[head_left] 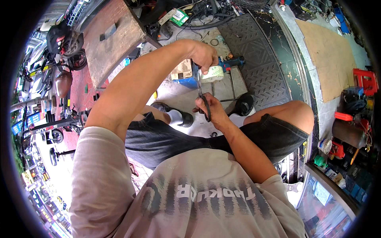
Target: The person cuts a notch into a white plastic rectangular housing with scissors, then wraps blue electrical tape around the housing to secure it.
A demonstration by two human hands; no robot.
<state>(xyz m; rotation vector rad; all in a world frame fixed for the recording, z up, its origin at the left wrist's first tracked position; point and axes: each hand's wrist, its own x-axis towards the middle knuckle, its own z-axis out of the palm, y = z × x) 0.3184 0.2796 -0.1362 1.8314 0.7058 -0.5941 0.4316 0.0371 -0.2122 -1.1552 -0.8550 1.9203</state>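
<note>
My left hand point(204, 55) reaches forward with bent fingers and grips a pale roll point(214, 73) with green marks, which looks like a roll of tape. Closer to me, my right hand point(214, 108) is closed around the dark handles of a pair of scissors point(205, 104). The scissors point away from me, and their blades come up against the left side of the roll, just below my left fingers. I cannot tell whether the blades touch it. Just beyond the roll lies a blue and black power tool point(232, 63), partly hidden by my left hand.
A worn wooden table point(115, 43) stands at the far left. Cables point(204, 18) and a green box point(179, 17) lie beyond my hands. A dark ridged ramp point(258, 59) is to the right. Under the roll is a blue box point(186, 82). My shoes point(244, 104) flank the work area.
</note>
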